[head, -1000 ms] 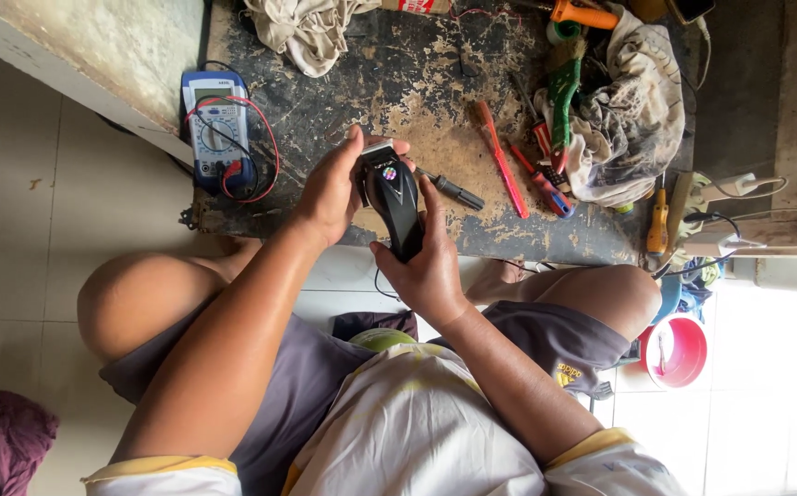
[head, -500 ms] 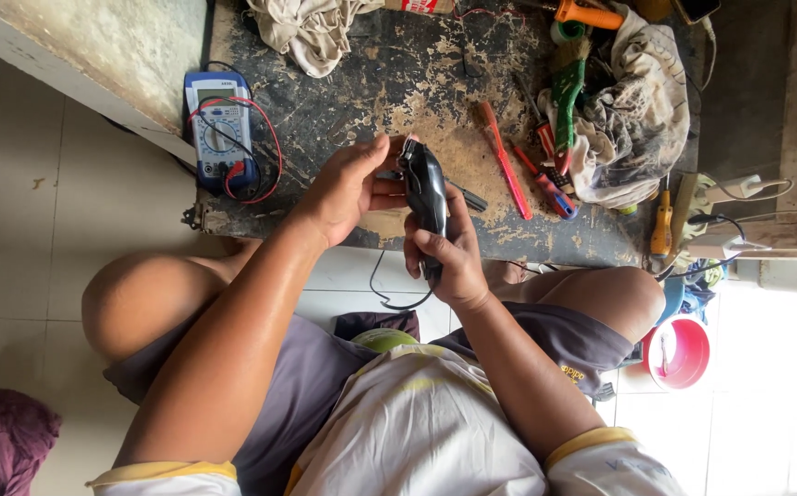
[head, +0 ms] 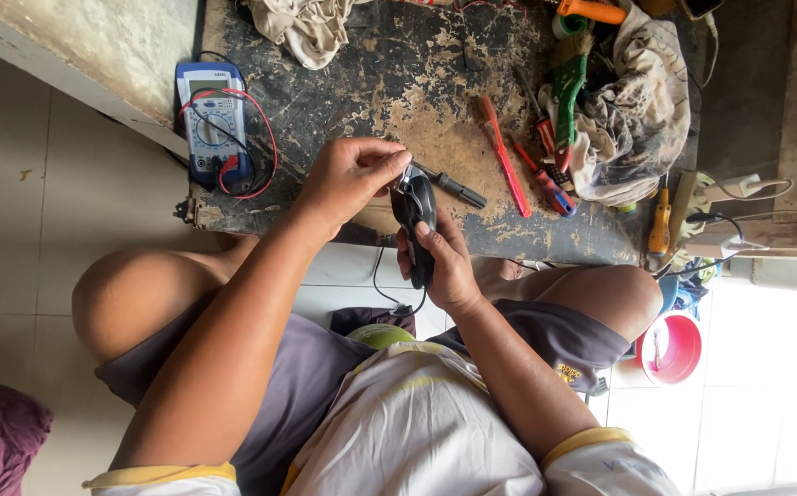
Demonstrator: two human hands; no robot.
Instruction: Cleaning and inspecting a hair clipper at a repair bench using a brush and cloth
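on the near left corner of the worn, dark, paint-chipped wooden surface (head: 361, 101) lies one blue and grey digital multimeter (head: 212, 124) with its red and black leads looped around it. just to its right, over the near edge of the surface, the left hand (head: 352, 179) is pinched at the top end of a black, glossy, corded hair clipper (head: 415, 220); the fingertips are closed on a small part at the blade end, though what that part is i cannot tell. the right hand (head: 444, 266) is wrapped round the lower body of the clipper, thumb on its face, grasping it firmly. the clipper is held in the air, not resting on anything, and its thin black cord hangs down between the knees.

to do this work at the head well, it seems best that the right hand keep the body steady and low over the surface, so a small part would land on the wood and not the floor, while the left hand works with light, precise pressure.

counting on rightward: one dark bit-like tool (head: 458, 188) just beside the clipper, one long red screwdriver (head: 504, 156), about two shorter red-handled tools (head: 545, 179) by the dirty grey rag (head: 633, 119), one green-handled tool (head: 565, 101), one orange-handled screwdriver (head: 660, 225) at the right edge, and one pink plastic bowl (head: 672, 349) on the floor.
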